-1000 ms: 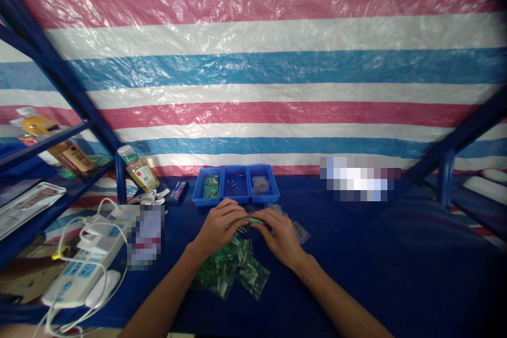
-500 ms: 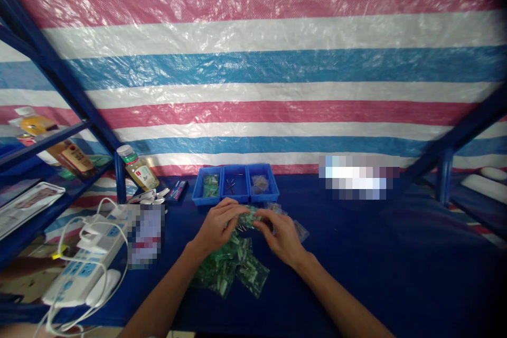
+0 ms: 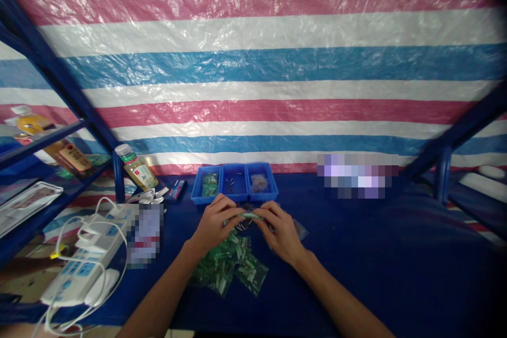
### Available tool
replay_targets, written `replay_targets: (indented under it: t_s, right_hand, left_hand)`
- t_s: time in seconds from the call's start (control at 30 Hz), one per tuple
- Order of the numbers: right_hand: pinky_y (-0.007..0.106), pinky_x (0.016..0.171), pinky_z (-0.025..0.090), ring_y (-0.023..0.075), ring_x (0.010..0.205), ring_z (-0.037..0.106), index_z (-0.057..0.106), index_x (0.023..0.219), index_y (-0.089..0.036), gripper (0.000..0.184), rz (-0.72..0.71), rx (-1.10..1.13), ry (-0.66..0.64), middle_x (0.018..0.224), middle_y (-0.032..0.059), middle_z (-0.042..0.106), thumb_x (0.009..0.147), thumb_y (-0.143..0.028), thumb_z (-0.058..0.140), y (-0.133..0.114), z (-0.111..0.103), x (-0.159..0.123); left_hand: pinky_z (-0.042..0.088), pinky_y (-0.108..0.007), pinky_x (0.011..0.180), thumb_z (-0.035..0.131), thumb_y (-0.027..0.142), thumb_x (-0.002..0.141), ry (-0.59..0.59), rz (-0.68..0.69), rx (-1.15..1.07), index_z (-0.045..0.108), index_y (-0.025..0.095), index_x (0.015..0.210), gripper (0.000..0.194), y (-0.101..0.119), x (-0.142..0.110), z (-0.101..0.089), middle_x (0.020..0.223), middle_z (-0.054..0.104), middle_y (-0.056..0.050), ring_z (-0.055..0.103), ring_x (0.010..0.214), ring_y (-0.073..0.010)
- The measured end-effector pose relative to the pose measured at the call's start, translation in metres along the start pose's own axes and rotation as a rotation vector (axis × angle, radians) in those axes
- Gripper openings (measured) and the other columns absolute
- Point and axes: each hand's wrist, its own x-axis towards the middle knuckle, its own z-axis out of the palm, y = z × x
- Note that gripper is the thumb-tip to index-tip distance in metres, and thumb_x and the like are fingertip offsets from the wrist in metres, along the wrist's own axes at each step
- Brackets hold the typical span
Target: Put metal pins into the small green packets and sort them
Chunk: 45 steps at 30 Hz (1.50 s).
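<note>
Between my two hands is a small green plastic bag [image 3: 250, 215], seen nearly edge-on. My left hand [image 3: 217, 222] pinches its left end, and my right hand [image 3: 280, 226] pinches the right end. Dark, thin metal pieces [image 3: 242, 225] lie on the table just below and behind the bag, partly covered by my fingers. Closer to me is a pile of green clear bags [image 3: 217, 269] with small pieces inside. One such bag [image 3: 252, 273] lies at the pile's right side. Beside my right hand, a clear bag [image 3: 300, 230] is partly hidden.
Three joined blue bins [image 3: 234, 199] stand behind my hands, holding green bags, a few dark pins and clear bags. To the left are a power strip [image 3: 85, 261] with white cables, a drink bottle [image 3: 137, 168] and a small dark box [image 3: 176, 190]. Blue frame posts [image 3: 442, 179] flank the table.
The green bag has tipped from showing its face to nearly edge-on between my fingers. Both hands stay in almost the same place.
</note>
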Motion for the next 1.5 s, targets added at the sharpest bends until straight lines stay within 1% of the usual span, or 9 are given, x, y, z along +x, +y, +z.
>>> replay_targets:
  t_s: [0.13, 0.3, 0.4, 0.73, 1.03, 1.17, 1.27, 1.37, 1.5]
  right_hand:
    - [0.031, 0.081, 0.057, 0.0205, 0.092, 0.070, 0.067, 0.117, -0.024, 0.019, -0.003, 0.038, -0.014, 0.107, 0.0085, 0.070, 0.104, -0.025, 0.054, 0.002, 0.002, -0.002]
    - [0.027, 0.061, 0.054, 0.0175, 0.065, 0.067, 0.059, 0.117, -0.021, 0.021, 0.124, 0.026, 0.029, 0.082, 0.0023, 0.071, 0.101, -0.033, 0.061, 0.008, 0.009, -0.009]
    - [0.026, 0.059, 0.051, 0.0164, 0.060, 0.063, 0.061, 0.107, -0.021, 0.014, 0.084, 0.004, 0.035, 0.076, 0.0012, 0.067, 0.102, -0.034, 0.059, 0.006, 0.008, -0.008]
    - [0.029, 0.070, 0.056, 0.0170, 0.069, 0.068, 0.060, 0.133, -0.022, 0.034, 0.046, 0.062, -0.026, 0.085, 0.0037, 0.072, 0.103, -0.016, 0.044, 0.004, 0.002, -0.005]
    - [0.030, 0.074, 0.057, 0.0185, 0.084, 0.067, 0.071, 0.114, -0.023, 0.019, 0.039, -0.001, 0.036, 0.104, 0.0092, 0.067, 0.103, -0.026, 0.056, -0.001, 0.000, 0.001]
    - [0.032, 0.083, 0.057, 0.0205, 0.093, 0.070, 0.069, 0.116, -0.023, 0.019, 0.017, 0.030, 0.021, 0.108, 0.0092, 0.070, 0.104, -0.025, 0.055, 0.002, 0.004, -0.002]
    - [0.030, 0.072, 0.057, 0.0188, 0.077, 0.071, 0.063, 0.118, -0.022, 0.018, 0.059, 0.038, 0.024, 0.095, 0.0060, 0.073, 0.102, -0.028, 0.058, 0.009, 0.009, -0.007]
    - [0.027, 0.059, 0.052, 0.0164, 0.060, 0.065, 0.060, 0.110, -0.021, 0.016, 0.116, 0.030, 0.076, 0.079, 0.0013, 0.069, 0.100, -0.034, 0.061, 0.013, 0.013, -0.012]
    - [0.028, 0.061, 0.052, 0.0169, 0.062, 0.064, 0.063, 0.106, -0.022, 0.013, 0.054, 0.003, 0.059, 0.076, 0.0016, 0.067, 0.103, -0.033, 0.056, 0.011, 0.011, -0.010]
  left_hand:
    - [0.052, -0.038, 0.089, 0.064, 0.019, 0.097, 0.007, 0.006, -0.041, 0.072, 0.020, 0.111, 0.016, -0.001, -0.001, 0.003, 0.100, 0.073, -0.008, 0.063, 0.099, -0.0213]
    - [0.054, -0.028, 0.072, 0.069, 0.023, 0.094, 0.071, -0.093, -0.098, 0.066, 0.017, 0.102, 0.011, -0.004, -0.005, 0.009, 0.090, 0.071, -0.006, 0.063, 0.080, -0.0162]
    - [0.054, -0.029, 0.074, 0.068, 0.022, 0.095, 0.061, -0.062, -0.087, 0.068, 0.017, 0.105, 0.011, -0.004, -0.005, 0.009, 0.090, 0.072, -0.006, 0.064, 0.083, -0.0169]
    - [0.055, -0.041, 0.092, 0.047, 0.008, 0.099, 0.011, -0.016, -0.096, 0.068, 0.019, 0.127, 0.037, -0.006, -0.005, 0.002, 0.105, 0.074, -0.010, 0.063, 0.109, -0.0229]
    - [0.053, -0.038, 0.085, 0.064, 0.020, 0.097, -0.013, -0.009, -0.049, 0.073, 0.018, 0.111, 0.017, -0.005, -0.003, 0.003, 0.094, 0.073, -0.009, 0.062, 0.094, -0.0214]
    - [0.051, -0.041, 0.089, 0.065, 0.021, 0.096, 0.000, -0.010, -0.028, 0.073, 0.018, 0.107, 0.014, -0.001, -0.001, 0.002, 0.098, 0.072, -0.010, 0.062, 0.098, -0.0226]
    - [0.052, -0.039, 0.091, 0.063, 0.019, 0.097, -0.007, -0.028, -0.062, 0.070, 0.018, 0.111, 0.015, -0.002, -0.002, 0.005, 0.100, 0.073, -0.009, 0.063, 0.100, -0.0215]
    - [0.054, -0.032, 0.079, 0.067, 0.022, 0.096, 0.044, -0.089, -0.099, 0.067, 0.017, 0.108, 0.013, -0.004, -0.005, 0.009, 0.096, 0.072, -0.008, 0.065, 0.087, -0.0179]
    - [0.055, -0.031, 0.078, 0.066, 0.022, 0.096, 0.043, -0.088, -0.108, 0.068, 0.017, 0.105, 0.010, -0.003, -0.005, 0.010, 0.094, 0.072, -0.007, 0.064, 0.086, -0.0177]
